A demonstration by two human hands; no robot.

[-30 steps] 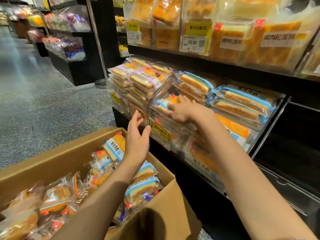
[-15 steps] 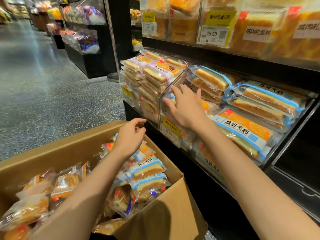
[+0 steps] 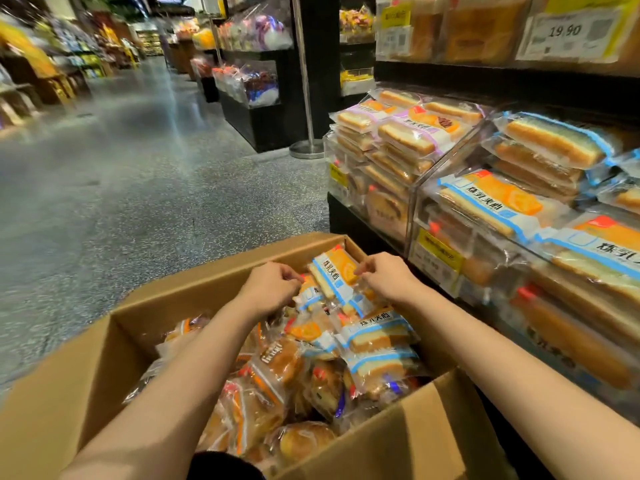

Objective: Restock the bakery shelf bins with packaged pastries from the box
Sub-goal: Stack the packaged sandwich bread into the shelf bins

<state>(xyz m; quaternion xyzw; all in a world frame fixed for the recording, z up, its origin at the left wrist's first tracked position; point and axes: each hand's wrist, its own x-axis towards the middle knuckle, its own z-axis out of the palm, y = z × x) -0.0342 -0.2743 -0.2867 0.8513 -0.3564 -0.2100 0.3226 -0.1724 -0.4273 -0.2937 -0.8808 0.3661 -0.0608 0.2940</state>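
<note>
An open cardboard box [image 3: 104,358] in front of me is full of packaged pastries. Both hands are inside it at its far end. My right hand [image 3: 388,278] pinches the edge of a blue-and-orange wrapped sandwich cake [image 3: 334,275] that stands tilted up above the pile. My left hand [image 3: 270,289] has its fingers curled at a smaller blue-trimmed pack [image 3: 308,296] just left of that cake. To the right stand clear shelf bins [image 3: 414,199] stacked with the same kind of blue-trimmed cakes [image 3: 491,202] and purple-trimmed ones [image 3: 408,140].
A black shelf edge [image 3: 485,77] with a 19.90 price tag [image 3: 568,32] runs above the bins. A metal pole base [image 3: 306,148] stands on the speckled floor left of the shelf. More display stands [image 3: 256,109] line the aisle beyond.
My right hand has left the shelf bin and come down into the box. Both hands now meet at the tilted sandwich cake. The camera has turned left and down.
</note>
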